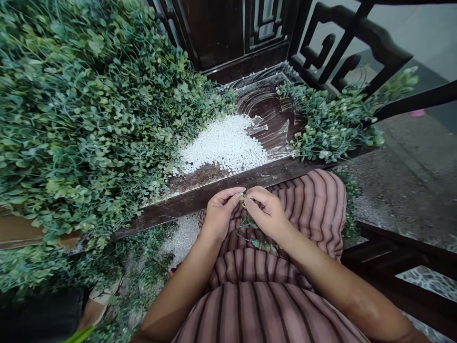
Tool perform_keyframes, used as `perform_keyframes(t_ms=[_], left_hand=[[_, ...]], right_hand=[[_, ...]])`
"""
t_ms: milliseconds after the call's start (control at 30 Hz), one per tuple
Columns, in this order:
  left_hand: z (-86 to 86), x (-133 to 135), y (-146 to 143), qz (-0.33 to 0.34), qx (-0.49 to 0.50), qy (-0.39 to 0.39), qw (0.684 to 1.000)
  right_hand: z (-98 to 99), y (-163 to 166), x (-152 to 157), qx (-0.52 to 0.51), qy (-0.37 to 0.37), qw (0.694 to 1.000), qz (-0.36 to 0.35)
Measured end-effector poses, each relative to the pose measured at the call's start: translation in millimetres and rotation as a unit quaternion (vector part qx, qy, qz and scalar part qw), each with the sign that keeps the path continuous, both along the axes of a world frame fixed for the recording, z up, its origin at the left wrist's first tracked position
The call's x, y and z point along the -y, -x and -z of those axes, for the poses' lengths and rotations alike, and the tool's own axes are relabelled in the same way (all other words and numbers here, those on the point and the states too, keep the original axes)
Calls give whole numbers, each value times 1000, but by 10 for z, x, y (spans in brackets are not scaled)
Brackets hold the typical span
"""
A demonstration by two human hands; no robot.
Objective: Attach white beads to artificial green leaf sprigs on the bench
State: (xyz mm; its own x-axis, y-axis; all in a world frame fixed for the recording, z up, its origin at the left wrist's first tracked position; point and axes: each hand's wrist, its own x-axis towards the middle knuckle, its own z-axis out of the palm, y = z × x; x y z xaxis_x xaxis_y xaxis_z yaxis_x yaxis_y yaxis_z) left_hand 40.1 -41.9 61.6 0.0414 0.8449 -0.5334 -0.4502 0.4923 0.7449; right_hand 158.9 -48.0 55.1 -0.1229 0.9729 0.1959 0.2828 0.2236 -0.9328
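Over my lap, both hands meet fingertip to fingertip at a thin green leafy sprig that looks artificial [260,244]. My left hand [219,212] pinches its upper tip between thumb and forefinger. Close against it, my right hand [267,212] is also closed on the sprig, thumb and forefinger together. Whether a small bead is between the fingertips I cannot make out. The sprig's lower leaves hang loose below my hands. Just beyond, a spread of small white beads [224,145] lies on the dark wooden bench [264,178].
A large heap of leafy greenery [96,109] covers the bench's left side. A smaller leafy bunch [324,124] lies on its right end. Dark carved wooden panels [217,33] rise behind. Another person's foot [94,309] shows at lower left, near greenery on the floor.
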Motion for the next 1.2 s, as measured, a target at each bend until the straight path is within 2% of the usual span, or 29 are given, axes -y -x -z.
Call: perform_keyframes(t_ms=[200,500,1000,1200], left_hand=[[10,1,-11,0,-43,-12,999],[15,3,-4,-4,-117,-102,988],[18,17,50,13,-208,-220,953],[19,10,55,19,-246,-244,938]], right_hand=[[-22,14,25,-17,1,1000,19],[-36,21,27,-27,-9,999,27],[-52,44,19,-19,-11,1000,22],[-58,28,3,-18,0,1000,12]])
